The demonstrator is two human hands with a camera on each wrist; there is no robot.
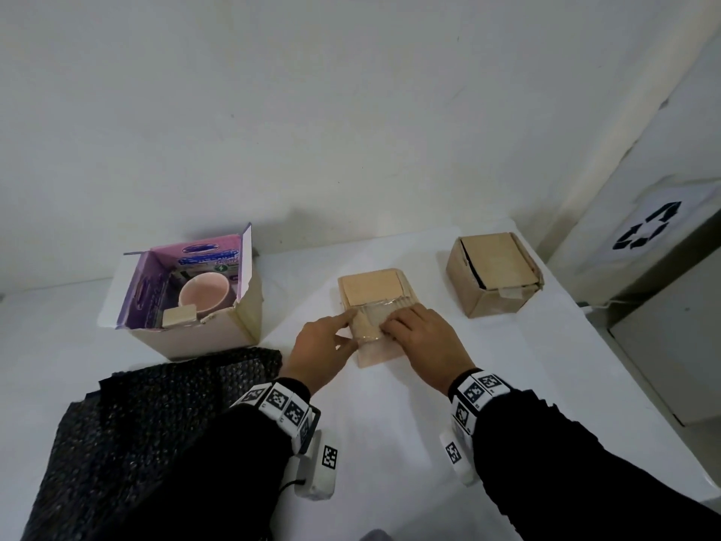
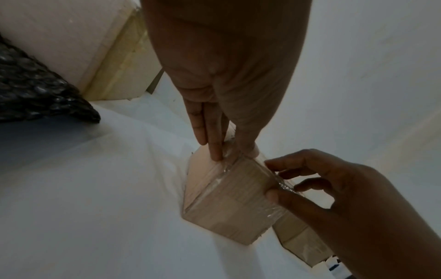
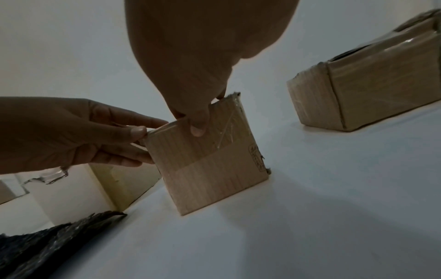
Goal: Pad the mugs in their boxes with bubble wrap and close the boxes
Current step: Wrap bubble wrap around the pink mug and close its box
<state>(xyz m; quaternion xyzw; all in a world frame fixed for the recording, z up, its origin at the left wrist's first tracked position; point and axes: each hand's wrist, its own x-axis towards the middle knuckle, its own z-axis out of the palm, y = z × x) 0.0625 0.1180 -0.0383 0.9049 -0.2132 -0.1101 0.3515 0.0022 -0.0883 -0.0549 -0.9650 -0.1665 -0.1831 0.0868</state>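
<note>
Left hand (image 1: pixel 320 347) pinches the middle box (image 1: pixel 374 306) at its near-left top corner; right hand (image 1: pixel 423 337) grips the near top edge, thumb on the front. Likely steadying the flap so it shuts flush. Left box (image 1: pixel 234 326) stands open, pink mug (image 1: pixel 205 296) unpadded.

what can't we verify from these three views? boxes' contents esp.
- Middle box: its contents; head view, shut flaps plus left hand and right hand cover it.
- Right box: its contents; only a dark gap shows under its top flap.
- Open box: print on its lining too blurred to read.
- Bubble wrap: cut off at frame bottom.
</note>
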